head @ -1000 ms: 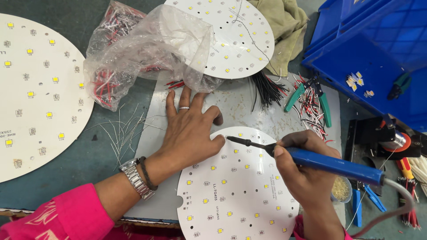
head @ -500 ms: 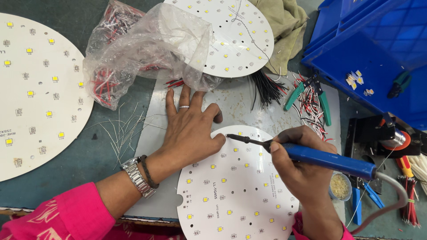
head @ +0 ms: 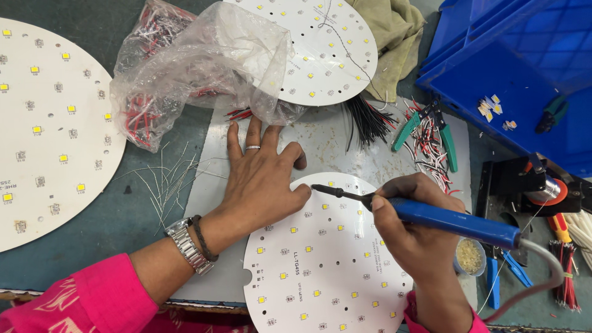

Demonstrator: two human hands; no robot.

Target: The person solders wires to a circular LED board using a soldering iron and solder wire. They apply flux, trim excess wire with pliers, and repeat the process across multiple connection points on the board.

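Note:
My left hand (head: pixel 259 179) lies flat with fingers spread, its thumb side pressing the upper left rim of a round white LED board (head: pixel 327 259) in front of me. A ring sits on one finger, a metal watch on the wrist. My right hand (head: pixel 410 228) grips a blue-handled soldering iron (head: pixel 450 219). The iron's dark tip rests on the board's upper edge, close to my left thumb. Its grey cable runs off to the right. The board lies on a pale metal work plate (head: pixel 327 145).
A large LED board (head: pixel 43 129) lies at left, another (head: pixel 327 43) at the top under a clear plastic bag of red and black wires (head: pixel 197 68). Bare wire pieces (head: pixel 166 179), green-handled cutters (head: pixel 431 132), a blue bin (head: pixel 524 68) and a soldering stand (head: pixel 530 188) surround the plate.
The soldering iron's tip has slid slightly left along the board's upper edge toward my left thumb. My left hand has stayed in place.

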